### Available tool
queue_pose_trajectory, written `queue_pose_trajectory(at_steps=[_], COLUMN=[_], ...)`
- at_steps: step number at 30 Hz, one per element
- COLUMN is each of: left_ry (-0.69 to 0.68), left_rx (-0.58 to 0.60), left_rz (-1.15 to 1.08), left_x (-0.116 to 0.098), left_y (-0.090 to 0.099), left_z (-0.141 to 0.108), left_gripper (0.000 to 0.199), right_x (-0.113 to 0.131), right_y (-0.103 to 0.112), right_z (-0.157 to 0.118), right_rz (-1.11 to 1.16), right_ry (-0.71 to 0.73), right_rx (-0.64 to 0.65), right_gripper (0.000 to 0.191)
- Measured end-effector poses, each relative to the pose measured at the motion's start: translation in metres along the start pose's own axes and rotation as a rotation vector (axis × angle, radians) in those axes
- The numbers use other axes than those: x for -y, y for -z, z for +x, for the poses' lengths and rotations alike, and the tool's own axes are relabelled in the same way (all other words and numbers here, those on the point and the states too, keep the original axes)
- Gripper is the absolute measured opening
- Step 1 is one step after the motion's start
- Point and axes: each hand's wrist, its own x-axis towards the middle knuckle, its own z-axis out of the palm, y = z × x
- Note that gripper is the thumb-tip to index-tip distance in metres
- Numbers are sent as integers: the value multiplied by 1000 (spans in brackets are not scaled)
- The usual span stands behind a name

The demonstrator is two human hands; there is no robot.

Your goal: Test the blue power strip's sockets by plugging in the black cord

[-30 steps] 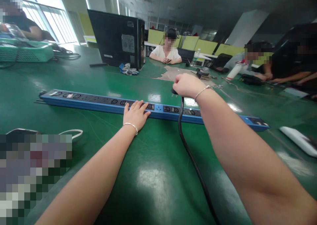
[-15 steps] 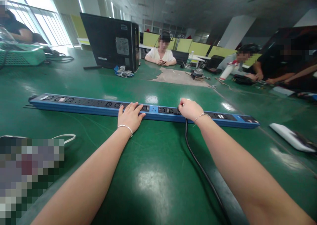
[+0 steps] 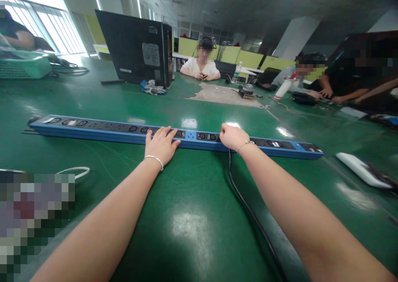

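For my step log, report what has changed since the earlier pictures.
The right hand has moved down from above the power strip to its sockets, bringing the end of the black cord along; the fist hides that end. No release shows. The left hand still rests on the strip.

Long blue power strip [image 3: 190, 136] lies crosswise, black cable [image 3: 248, 209] curving before it
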Motion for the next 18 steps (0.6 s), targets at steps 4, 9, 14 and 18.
queue_pose_trajectory(at_steps=[4, 9, 14, 18], left_ry=[1, -76, -185, -220], left_rx=[34, 22, 12, 34], left_rz=[4, -10, -89, -90], left_x=[0, -29, -80, -91], left_y=[4, 6, -6, -17], left_z=[0, 7, 9, 4], left_gripper=[52, 54, 52, 48], right_x=[-2, -1, -1, -1], right_y=[-2, -1, -2, -3], right_z=[1, 0, -1, -2], right_rz=[23, 42, 59, 73], right_ry=[-8, -19, -26, -26], right_rx=[5, 14, 8, 10], right_gripper=[30, 31, 31, 31])
